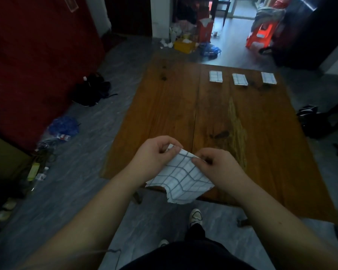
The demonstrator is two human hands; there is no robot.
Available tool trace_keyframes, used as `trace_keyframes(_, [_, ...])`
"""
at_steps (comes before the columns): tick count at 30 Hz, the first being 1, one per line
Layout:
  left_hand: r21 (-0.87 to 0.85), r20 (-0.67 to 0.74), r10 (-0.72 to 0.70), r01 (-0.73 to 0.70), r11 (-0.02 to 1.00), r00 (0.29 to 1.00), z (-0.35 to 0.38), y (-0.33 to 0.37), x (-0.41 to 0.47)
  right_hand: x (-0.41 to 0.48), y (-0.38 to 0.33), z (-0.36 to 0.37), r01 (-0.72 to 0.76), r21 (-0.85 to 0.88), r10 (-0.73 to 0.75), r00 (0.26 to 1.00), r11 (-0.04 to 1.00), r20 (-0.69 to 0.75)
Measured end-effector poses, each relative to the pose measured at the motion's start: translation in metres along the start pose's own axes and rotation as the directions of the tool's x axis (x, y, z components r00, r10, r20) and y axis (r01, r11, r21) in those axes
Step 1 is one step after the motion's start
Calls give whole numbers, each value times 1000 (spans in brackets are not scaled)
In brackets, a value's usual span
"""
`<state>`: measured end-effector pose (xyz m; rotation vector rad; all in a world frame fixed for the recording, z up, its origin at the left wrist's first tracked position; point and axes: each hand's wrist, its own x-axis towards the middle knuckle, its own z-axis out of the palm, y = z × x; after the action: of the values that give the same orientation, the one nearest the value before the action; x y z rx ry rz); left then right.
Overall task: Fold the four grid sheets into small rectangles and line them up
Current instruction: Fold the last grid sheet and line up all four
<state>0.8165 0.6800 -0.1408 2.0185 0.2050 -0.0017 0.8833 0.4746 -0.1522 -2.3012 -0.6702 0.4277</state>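
Observation:
A white sheet with a blue grid (183,178) hangs over the near edge of the wooden table (213,117), rumpled, its lower edge ragged. My left hand (156,152) pinches its upper left corner. My right hand (217,164) pinches its upper right edge. Three folded grid rectangles lie in a row near the table's far edge: the left one (215,76), the middle one (239,79) and the right one (268,77), spaced apart.
Grey tiled floor surrounds the table. Dark bags (92,90) and a blue bundle (63,127) lie on the floor to the left, a red wall (37,55) behind them. A black bag (310,117) sits at the right. My shoe (196,216) shows under the table edge.

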Motion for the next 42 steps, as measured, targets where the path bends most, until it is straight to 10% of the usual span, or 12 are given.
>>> trace_keyframes(16, [-170,-148,-310,285,943,939,49,-59,72,38,119,-36,-270,-1,268,957,963,111])
trace_keyframes(27, [226,-60,-465,465,856,883,136,-142,142,89,233,1,-488,-88,495,864,868,93])
trace_keyframes(35, [597,-195,-239,309,741,951,149,-156,156,96,249,19,-380,-312,372,924,871,-86])
trace_keyframes(42, [766,313,-181,-136,629,932,193,-151,129,82,207,75,-77,-429,201,947,900,251])
